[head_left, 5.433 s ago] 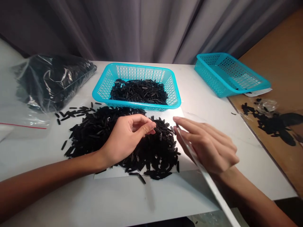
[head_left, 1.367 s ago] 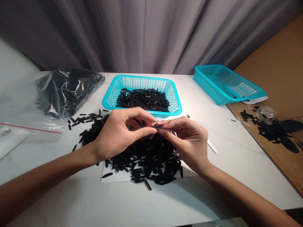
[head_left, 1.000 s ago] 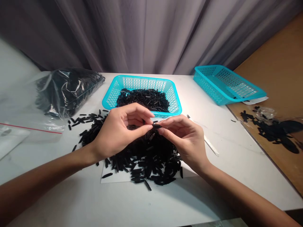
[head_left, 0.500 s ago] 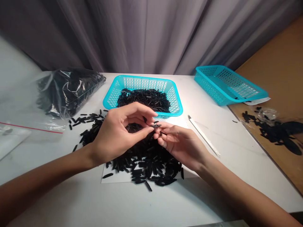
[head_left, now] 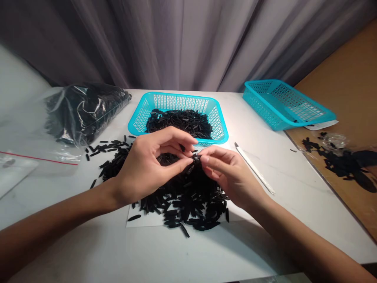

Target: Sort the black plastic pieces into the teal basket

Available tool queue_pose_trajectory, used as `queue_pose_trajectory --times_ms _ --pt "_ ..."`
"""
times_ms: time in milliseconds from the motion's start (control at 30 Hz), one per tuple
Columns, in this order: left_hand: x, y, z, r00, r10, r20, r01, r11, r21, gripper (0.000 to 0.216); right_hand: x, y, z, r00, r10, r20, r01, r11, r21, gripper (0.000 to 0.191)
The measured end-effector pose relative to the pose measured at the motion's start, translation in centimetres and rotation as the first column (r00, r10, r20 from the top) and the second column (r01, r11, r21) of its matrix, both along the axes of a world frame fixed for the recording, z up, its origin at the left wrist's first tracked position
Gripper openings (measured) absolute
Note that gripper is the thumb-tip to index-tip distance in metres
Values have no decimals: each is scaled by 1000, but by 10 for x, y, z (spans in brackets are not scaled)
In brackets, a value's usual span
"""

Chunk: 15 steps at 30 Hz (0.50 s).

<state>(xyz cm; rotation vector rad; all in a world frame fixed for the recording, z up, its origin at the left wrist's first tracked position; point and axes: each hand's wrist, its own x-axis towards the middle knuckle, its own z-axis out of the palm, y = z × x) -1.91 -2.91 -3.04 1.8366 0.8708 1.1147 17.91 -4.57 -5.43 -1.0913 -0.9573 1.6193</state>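
Head view: L hand [head_left: 147, 169] & R hand [head_left: 232, 177] meet fingertip to fingertip at frame centre. Both pinch one small black piece [head_left: 196, 158] betw thumb + forefinger. Piece sits just above the pile [head_left: 182, 196] of like parts on the white sheet [head_left: 137, 220]. Long axis looks approx left-right, one end per hand, neither hand nearer. Cyan basket [head_left: 220, 120] w/ more parts is just behind, upper centre. White strip tool [head_left: 255, 169] lies apart, right of R hand.

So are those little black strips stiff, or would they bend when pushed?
Probably stiff: pieces in the loose pile of black strips all lie straight. Likely light: the left hand and right hand pinch one small black strip with fingers alone. Strays lie scattered nearby, so pushing would probably spread them.
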Motion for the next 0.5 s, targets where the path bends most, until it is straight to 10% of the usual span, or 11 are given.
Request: queue_pose_trajectory --times_ms 133,267,500 --pt "-1 5 -2 999 49 -19 -50 998 -43 15 11 23 10 977 -200 -71 205 977 62 18" --pt "-1 7 -5 990 11 -141 -17 999 -41 10 15 25 13 981 -107 -160 111 994 16 26" --pt "-2 2 -14 932 129 -338 38 894 446 6 -3 -1 3 946 103 -306 -95 995 41 42"
